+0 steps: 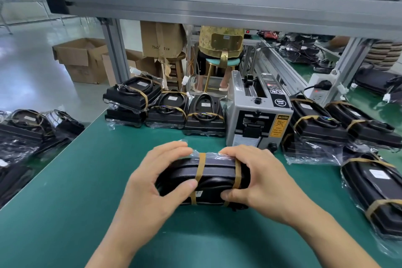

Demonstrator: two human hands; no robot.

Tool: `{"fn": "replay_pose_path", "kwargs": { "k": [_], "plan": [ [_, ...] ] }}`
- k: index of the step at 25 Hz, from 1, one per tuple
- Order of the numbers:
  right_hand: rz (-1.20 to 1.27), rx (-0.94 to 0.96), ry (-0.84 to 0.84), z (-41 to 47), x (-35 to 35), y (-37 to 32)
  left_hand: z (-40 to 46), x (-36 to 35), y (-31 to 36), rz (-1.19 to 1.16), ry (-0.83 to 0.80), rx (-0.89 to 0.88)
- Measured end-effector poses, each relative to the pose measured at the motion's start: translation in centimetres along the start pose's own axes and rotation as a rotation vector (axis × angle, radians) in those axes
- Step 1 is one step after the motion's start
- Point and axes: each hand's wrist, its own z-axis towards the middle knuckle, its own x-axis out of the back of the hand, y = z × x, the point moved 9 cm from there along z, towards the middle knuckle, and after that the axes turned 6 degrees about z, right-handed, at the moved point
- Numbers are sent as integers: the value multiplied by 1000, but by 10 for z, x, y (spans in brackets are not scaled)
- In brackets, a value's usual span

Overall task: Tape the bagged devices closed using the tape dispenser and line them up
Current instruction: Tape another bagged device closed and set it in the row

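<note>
- Gripped from both ends: one black plastic device in a clear bag [214,177], with two brown tape bands across it, just in front of the grey boxy tape dispenser [258,119] and a little to its left.
- Left hand [156,177] curled around the left end, thumb on the near face, fingers over the top edge.
- Right hand [258,178] curled around the right end, thumb tip pressed at the lower edge by the second band.
- Rested on or held just above the green table mat [91,180]; could not tell which.
- Lined up left of the dispenser, at the far edge of the mat: a row of taped black bagged devices [167,106], one stacked on another at the row's left end.
- Piled right of the dispenser: more bagged devices with brown bands [322,124].
- Step in hand, by judgement: pressing the bands down, taping probably finished on this piece.
- Next move, by judgement: carrying the piece to the row and setting it straight beside the others, without knocking the stacked pair.
</note>
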Motion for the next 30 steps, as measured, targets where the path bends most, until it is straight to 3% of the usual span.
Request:
{"fn": "replay_pose_path", "kwargs": {
  "k": [9, 15, 30],
  "plan": [
    [6, 77, -113, 4, -6, -12, -6, -16, -45, -152, -125, 236],
    [166, -1, 150, 4, -6, -36, -10, -17, -41, -162, -71, 189],
    [-6, -138, 161, 6, -27, -45, -14, -13, -39, -155, -55, 148]
  ]
}}
